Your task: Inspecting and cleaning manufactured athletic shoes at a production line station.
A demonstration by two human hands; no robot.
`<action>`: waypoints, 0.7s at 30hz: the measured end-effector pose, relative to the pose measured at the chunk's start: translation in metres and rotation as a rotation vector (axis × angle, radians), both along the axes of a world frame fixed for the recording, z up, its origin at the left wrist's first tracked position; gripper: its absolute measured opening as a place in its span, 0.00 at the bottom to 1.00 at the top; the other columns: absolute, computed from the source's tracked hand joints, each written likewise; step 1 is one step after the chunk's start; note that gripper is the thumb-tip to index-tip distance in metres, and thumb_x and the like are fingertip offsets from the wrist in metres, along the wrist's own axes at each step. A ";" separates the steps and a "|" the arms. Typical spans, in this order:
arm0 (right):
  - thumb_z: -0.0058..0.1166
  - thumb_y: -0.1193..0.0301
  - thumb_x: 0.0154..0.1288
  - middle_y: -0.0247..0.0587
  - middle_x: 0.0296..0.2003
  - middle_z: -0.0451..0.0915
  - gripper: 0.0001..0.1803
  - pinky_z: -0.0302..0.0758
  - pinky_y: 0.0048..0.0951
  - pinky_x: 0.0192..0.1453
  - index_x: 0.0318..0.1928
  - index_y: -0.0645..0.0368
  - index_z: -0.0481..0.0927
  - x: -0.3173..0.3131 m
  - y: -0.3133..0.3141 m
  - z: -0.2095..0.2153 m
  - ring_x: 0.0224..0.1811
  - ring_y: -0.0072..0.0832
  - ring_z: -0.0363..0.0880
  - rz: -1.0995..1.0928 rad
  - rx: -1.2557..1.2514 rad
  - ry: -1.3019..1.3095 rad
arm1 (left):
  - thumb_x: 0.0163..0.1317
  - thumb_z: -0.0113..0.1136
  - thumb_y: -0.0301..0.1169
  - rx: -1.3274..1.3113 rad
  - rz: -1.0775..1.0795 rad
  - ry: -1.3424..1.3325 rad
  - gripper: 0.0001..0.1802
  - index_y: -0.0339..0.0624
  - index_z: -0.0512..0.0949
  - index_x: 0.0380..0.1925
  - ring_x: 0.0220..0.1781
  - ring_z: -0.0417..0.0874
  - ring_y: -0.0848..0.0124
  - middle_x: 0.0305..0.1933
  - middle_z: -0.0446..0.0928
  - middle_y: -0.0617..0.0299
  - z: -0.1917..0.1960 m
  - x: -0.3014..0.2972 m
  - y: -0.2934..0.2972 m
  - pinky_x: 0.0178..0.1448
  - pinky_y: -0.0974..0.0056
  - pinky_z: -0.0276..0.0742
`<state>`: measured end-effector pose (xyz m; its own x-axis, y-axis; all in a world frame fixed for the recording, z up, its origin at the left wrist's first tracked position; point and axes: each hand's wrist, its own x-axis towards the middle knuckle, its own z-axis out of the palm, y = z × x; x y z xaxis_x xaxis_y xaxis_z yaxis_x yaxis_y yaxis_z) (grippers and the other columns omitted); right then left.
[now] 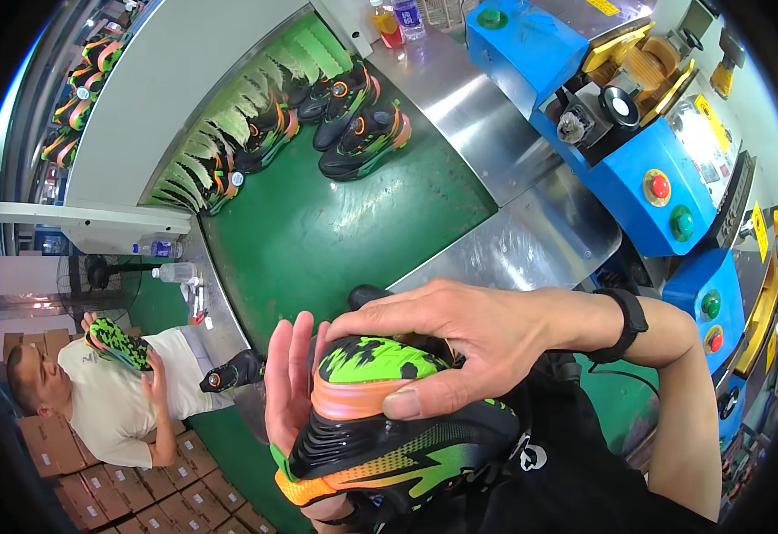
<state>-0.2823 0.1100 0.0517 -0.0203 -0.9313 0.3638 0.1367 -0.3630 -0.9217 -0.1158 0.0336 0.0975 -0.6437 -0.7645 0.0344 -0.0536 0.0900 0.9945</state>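
Two hands grip one black sneaker [398, 436] with green-orange sole, held below the green conveyor belt [318, 240]. Right hand [460, 338] clamps its toe; left hand [289, 392], fingers extended, supports the side.

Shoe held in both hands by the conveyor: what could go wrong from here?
1. The shoe is pinched between the right hand on top and the left hand alongside, with nothing under it; it might slip.
2. More shoes sit on the green belt; they may bunch up.
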 end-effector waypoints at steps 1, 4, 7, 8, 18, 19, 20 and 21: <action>0.59 0.57 0.64 0.50 0.50 0.79 0.34 0.75 0.36 0.55 0.63 0.66 0.69 0.000 0.000 0.001 0.50 0.39 0.80 -0.004 0.031 -0.006 | 0.62 0.55 0.52 0.060 0.025 -0.005 0.46 0.28 0.56 0.70 0.66 0.73 0.55 0.71 0.61 0.41 0.003 -0.002 0.000 0.68 0.54 0.71; 0.61 0.59 0.61 0.49 0.46 0.81 0.32 0.77 0.34 0.50 0.60 0.65 0.71 0.000 -0.001 0.002 0.45 0.37 0.82 -0.046 0.042 -0.014 | 0.63 0.54 0.51 0.107 0.015 0.030 0.45 0.28 0.56 0.70 0.67 0.72 0.55 0.71 0.62 0.41 -0.003 -0.002 -0.002 0.69 0.54 0.70; 0.62 0.62 0.59 0.48 0.42 0.82 0.29 0.78 0.32 0.46 0.57 0.65 0.74 0.005 0.005 0.003 0.40 0.36 0.83 -0.168 0.053 0.055 | 0.67 0.51 0.44 0.131 -0.021 0.044 0.39 0.31 0.56 0.70 0.67 0.71 0.56 0.70 0.62 0.42 0.000 -0.002 -0.001 0.69 0.54 0.70; 0.62 0.62 0.59 0.48 0.42 0.82 0.29 0.78 0.32 0.46 0.57 0.65 0.74 0.007 0.007 0.005 0.40 0.36 0.83 -0.179 0.050 0.060 | 0.68 0.50 0.40 0.170 -0.019 0.017 0.36 0.32 0.56 0.71 0.68 0.71 0.56 0.71 0.62 0.42 0.005 -0.002 0.000 0.69 0.54 0.69; 0.69 0.57 0.49 0.50 0.39 0.76 0.33 0.77 0.43 0.47 0.52 0.60 0.70 -0.049 0.037 0.086 0.43 0.50 0.78 0.142 0.083 0.641 | 0.59 0.57 0.55 0.326 -0.492 -0.068 0.52 0.41 0.44 0.75 0.80 0.45 0.54 0.79 0.44 0.53 0.026 -0.033 -0.005 0.79 0.48 0.49; 0.70 0.57 0.48 0.49 0.37 0.77 0.33 0.77 0.44 0.46 0.50 0.60 0.69 -0.052 0.034 0.096 0.41 0.50 0.78 0.230 0.194 0.735 | 0.55 0.60 0.54 0.098 -0.772 0.075 0.56 0.40 0.42 0.75 0.81 0.40 0.55 0.79 0.42 0.50 0.012 -0.037 -0.027 0.79 0.49 0.44; 0.70 0.57 0.48 0.47 0.36 0.77 0.33 0.77 0.44 0.44 0.49 0.60 0.69 -0.050 0.030 0.105 0.40 0.50 0.78 0.320 0.312 0.839 | 0.53 0.66 0.50 -0.226 -0.966 0.099 0.59 0.37 0.41 0.74 0.81 0.41 0.54 0.78 0.41 0.46 0.008 -0.049 -0.037 0.80 0.49 0.42; 0.70 0.58 0.48 0.44 0.31 0.77 0.32 0.76 0.44 0.40 0.48 0.58 0.69 -0.050 0.031 0.103 0.37 0.49 0.79 0.221 0.322 0.931 | 0.51 0.70 0.40 -0.528 -1.035 0.107 0.59 0.34 0.41 0.73 0.81 0.41 0.52 0.77 0.41 0.41 -0.006 -0.065 -0.049 0.79 0.50 0.43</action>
